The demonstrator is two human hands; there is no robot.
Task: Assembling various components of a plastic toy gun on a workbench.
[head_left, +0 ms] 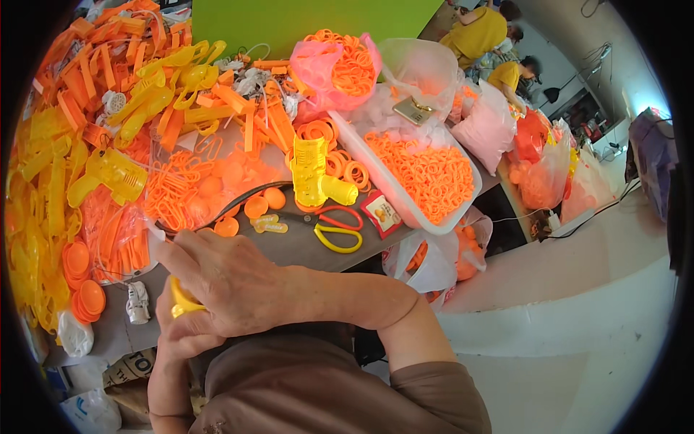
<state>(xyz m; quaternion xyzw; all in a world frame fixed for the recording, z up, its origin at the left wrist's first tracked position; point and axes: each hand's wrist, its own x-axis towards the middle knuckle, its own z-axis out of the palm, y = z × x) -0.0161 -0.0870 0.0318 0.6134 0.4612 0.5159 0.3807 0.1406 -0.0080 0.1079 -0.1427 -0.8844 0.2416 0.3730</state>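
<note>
Both my hands are together at the table's near edge, left of centre. My left hand [182,338] is closed around a yellow plastic piece [186,299], mostly covered by my fingers. Over it lies my right hand [230,286], fingers bent and closed; what they grip is hidden. Just left of them is a small white part with a thin wire [137,302]. Beyond my hands lie a black cord [246,194], orange discs [256,207], scissors with red and yellow handles [338,231] and a yellow toy-gun shell [312,170]. Another yellow shell [116,173] rests farther left.
Yellow parts [43,239] and orange parts [87,65] are heaped along the left. A white tub [441,230] of small orange rings stands right of centre, behind it a pink bag [318,65] of rings. More bags [538,173] and people in yellow [477,32] are farther right.
</note>
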